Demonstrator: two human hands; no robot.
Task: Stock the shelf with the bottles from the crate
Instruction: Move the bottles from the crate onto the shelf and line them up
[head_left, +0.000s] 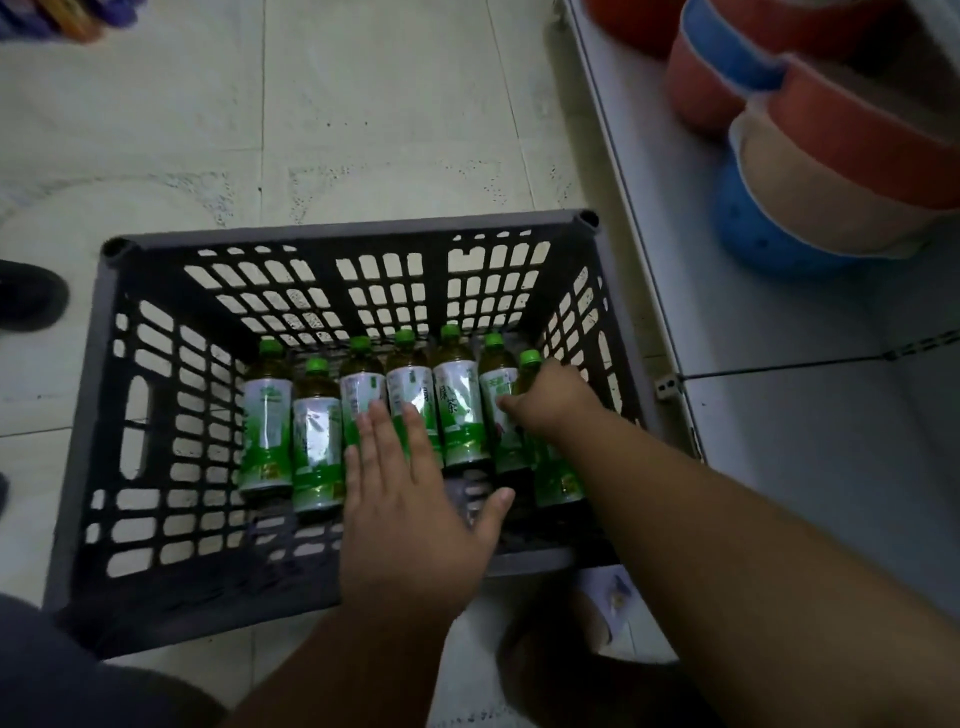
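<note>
A dark grey slatted crate (104, 405) stands on the tiled floor. Several green-capped tea bottles (267, 421) lie side by side on its bottom, caps pointing away from me. My left hand (410, 514) reaches into the crate with straight, spread fingers whose tips lie over two middle bottles (410, 389). My right hand (550, 402) has its fingers curled round the rightmost bottle (558, 478), just below its green cap. The white shelf (753, 322) runs along the right of the crate.
Stacked plastic basins (831, 145) in orange, blue and beige sit on the low shelf board at the upper right. A dark shoe (26, 296) shows at the left edge. Pale floor tiles (363, 104) stretch beyond the crate.
</note>
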